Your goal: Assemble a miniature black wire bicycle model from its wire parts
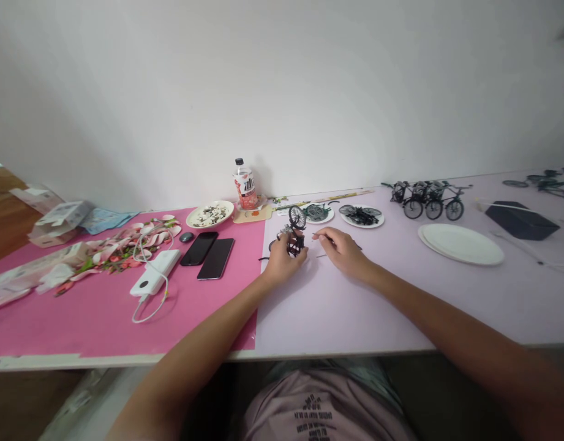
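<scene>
My left hand (282,260) is closed round a dark model bicycle (297,217), tilted so that one spoked wheel points up. Just to its right, my right hand (339,248) pinches something small and thin at its fingertips, too small to name. A thin dark piece lies on the table under the right hand. Behind the hands stand a plate of green bicycle parts (331,214) and a plate of black parts (379,222). Several finished-looking model bicycles (434,208) stand upright in a row at the right.
Two white plates (470,245) and a dark box (523,222) are at the right. On the pink sheet (194,312) lie two phones (216,258), a white power strip (155,272) with a cable, and pink petals. A bottle (245,187) stands by the wall, beside a plate of small parts (193,223).
</scene>
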`<state>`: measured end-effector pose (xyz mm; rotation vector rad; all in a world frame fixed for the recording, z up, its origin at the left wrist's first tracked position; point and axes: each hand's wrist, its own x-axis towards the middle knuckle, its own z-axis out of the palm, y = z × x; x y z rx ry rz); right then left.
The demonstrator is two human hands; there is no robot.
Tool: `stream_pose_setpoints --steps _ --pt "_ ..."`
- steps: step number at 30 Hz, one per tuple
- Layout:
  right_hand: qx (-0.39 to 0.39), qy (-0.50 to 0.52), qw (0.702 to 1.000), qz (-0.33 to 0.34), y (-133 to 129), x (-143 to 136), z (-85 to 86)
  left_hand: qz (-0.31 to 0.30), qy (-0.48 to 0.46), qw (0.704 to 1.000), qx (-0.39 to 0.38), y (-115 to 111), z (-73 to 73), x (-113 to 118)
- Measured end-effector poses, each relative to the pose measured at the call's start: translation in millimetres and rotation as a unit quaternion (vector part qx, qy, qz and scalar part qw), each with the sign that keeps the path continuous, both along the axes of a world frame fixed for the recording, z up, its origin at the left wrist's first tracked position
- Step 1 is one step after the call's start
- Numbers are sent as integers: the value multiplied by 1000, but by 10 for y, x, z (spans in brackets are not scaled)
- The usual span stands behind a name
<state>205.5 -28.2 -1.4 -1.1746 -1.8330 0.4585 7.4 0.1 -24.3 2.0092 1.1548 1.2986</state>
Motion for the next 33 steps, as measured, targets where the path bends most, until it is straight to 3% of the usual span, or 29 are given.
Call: stream_pose_setpoints --steps 5,10,33 --pt "-78 -10 997 -9 -54 -38 13 -44 -18 999 -2 -37 2 22" --pt "-106 19 993 51 -47 -39 -28 -63 -14 998 17 -81 43 30" --pt "-128 81 984 90 49 -42 -111 -104 -22 994 -12 -115 115 23"
